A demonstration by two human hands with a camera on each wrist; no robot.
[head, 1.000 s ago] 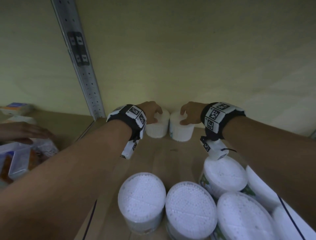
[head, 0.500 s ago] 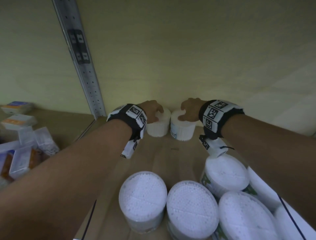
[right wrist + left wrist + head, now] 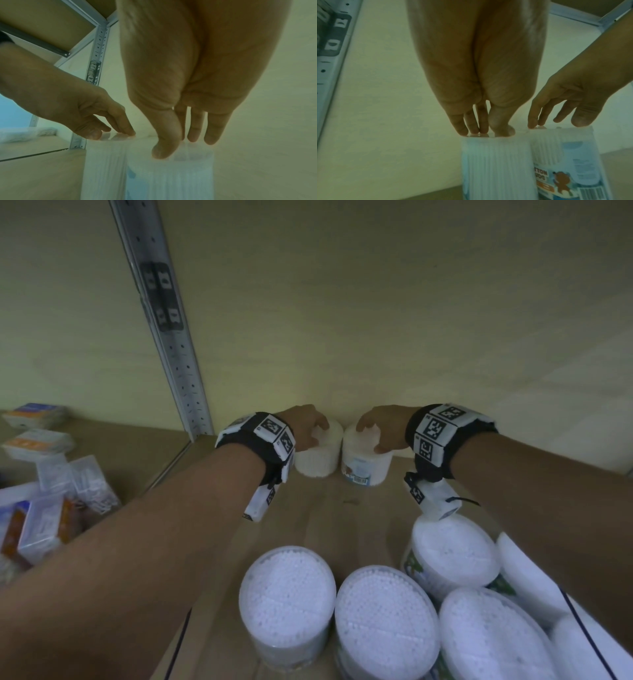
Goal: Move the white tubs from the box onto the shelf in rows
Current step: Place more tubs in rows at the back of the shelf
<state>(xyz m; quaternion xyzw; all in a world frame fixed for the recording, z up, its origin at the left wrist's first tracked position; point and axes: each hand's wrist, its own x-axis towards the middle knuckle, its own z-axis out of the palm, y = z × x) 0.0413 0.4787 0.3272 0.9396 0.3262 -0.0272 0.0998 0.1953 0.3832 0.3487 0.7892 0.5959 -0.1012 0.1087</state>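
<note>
Two white tubs stand side by side at the back of the wooden shelf (image 3: 342, 518), against the wall. My left hand (image 3: 310, 428) rests its straight fingertips (image 3: 471, 129) and thumb on the lid of the left tub (image 3: 317, 460). My right hand (image 3: 376, 428) is spread over the right tub (image 3: 366, 465), which has a bear label (image 3: 561, 181). Its fingertips (image 3: 533, 125) touch the lid and its thumb (image 3: 163, 148) sits at the front rim. Neither hand curls round a tub. Several more white tubs (image 3: 287, 601) stand upright close below me.
A grey perforated shelf upright (image 3: 171, 347) rises left of the tubs. Beyond it, the neighbouring shelf holds small clear and orange packs (image 3: 41, 508). The pale wall (image 3: 376, 320) closes the back. Bare wood lies between the two placed tubs and the near tubs.
Both hands slid the two tubs a little farther back toward the wall, the right tub most. Another person's hand at the far left has gone from view.
</note>
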